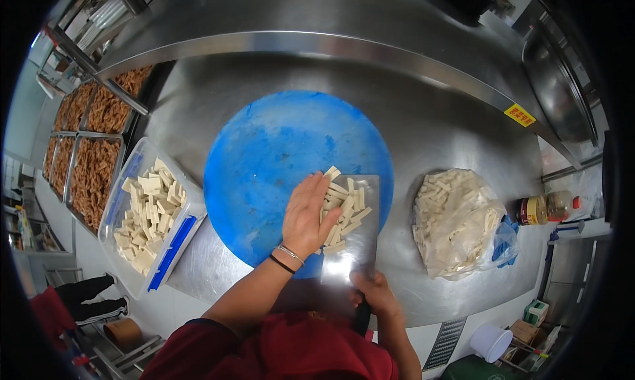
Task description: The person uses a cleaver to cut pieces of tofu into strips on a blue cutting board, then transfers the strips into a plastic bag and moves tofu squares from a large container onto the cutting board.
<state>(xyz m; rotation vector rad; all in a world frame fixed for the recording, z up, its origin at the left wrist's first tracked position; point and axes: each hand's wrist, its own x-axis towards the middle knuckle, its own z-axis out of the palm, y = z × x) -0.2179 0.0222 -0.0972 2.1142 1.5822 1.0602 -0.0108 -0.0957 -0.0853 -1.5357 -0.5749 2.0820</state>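
My right hand (374, 291) grips the handle of a broad cleaver, its flat blade (364, 246) lying over the right edge of a round blue cutting board (268, 147). Pale strips (349, 211), perhaps tofu, rest on the blade. Against their left side lies my left hand (310, 211), palm down, fingers together and thumb spread over some strips. To the left, a clear plastic tub (191, 209) with blue clips holds pale blocks (151, 206). At the right, a clear plastic bag (466, 231) is filled with cut pale strips.
A raised steel shelf (317, 42) crosses the steel table behind the board. Metal trays of brown strips (94, 171) stand at the left. Bottles (558, 206) lie beyond the bag. At lower left a person's legs (92, 300) show; a white bucket (488, 343) is at lower right.
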